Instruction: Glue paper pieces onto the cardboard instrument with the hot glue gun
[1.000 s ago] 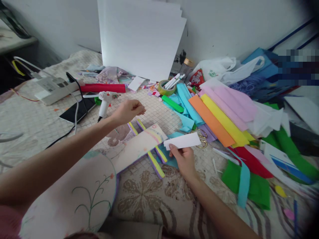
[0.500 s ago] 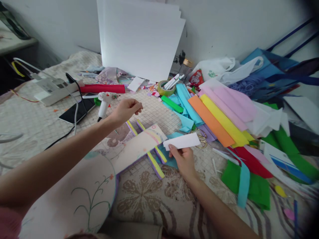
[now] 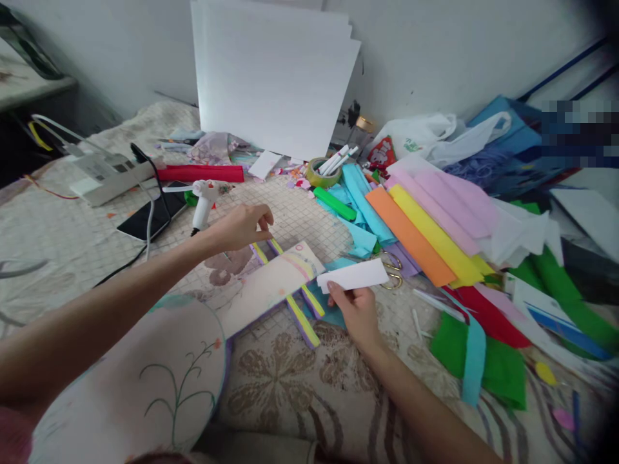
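My right hand point(image 3: 356, 314) pinches a small white paper strip point(image 3: 358, 275) just above the patterned cloth. My left hand point(image 3: 240, 227) hovers with fingers loosely curled over the yellow-and-purple foam strips point(image 3: 298, 307), holding nothing I can see. Beside those strips lies a pale decorated card piece point(image 3: 264, 288), partly on a round flowered panel point(image 3: 159, 374). A white glue gun point(image 3: 202, 201) lies just left of my left hand.
Colored foam sheets point(image 3: 425, 222) fan out at right with scissors point(image 3: 393, 269) beside them. White boards point(image 3: 273, 71) lean on the wall. A tape roll with pens point(image 3: 322, 169), a phone point(image 3: 149, 216), a power strip point(image 3: 104, 174) and plastic bags point(image 3: 435, 135) lie around.
My left hand has dropped lower and slightly left, toward the foam strips. My right hand with the white paper strip has stayed where it was.
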Motion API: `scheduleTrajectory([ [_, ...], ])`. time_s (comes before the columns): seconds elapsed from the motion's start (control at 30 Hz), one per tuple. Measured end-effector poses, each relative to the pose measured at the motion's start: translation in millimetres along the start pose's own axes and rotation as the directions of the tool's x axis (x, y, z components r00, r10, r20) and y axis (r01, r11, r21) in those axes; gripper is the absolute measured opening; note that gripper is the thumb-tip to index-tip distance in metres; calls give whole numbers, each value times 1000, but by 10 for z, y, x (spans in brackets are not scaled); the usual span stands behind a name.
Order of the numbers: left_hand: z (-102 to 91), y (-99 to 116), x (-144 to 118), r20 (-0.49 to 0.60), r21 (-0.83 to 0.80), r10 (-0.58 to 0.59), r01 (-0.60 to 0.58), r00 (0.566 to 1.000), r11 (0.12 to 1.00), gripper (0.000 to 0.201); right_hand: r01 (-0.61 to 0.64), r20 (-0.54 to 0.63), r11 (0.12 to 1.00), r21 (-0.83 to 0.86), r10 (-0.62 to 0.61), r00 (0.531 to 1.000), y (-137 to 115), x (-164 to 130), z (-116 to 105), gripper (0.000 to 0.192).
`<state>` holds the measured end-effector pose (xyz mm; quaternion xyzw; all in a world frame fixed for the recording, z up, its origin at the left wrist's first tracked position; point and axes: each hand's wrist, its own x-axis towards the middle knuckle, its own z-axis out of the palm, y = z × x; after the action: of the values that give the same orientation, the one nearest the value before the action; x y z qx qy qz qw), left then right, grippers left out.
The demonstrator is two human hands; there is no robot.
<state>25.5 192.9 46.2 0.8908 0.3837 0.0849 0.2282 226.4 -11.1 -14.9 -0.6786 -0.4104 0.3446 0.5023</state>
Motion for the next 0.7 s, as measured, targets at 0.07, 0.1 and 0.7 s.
scheduleTrajectory([
  [0.07,-13,41,-10,-38,33,-13,14,999,999,14,-1,3,1000,-2,1,1000,4,1,0,32],
  [0.1,-29,72,-17,-72,48,-22,25,997,999,14,-3,4,1000,-3,3,1000,7,2,-1,32],
  [0.7,82,831,-420,199,-268,94,-38,976,963,18,9,-51,998,56,-6,999,15,8,-54,28],
])
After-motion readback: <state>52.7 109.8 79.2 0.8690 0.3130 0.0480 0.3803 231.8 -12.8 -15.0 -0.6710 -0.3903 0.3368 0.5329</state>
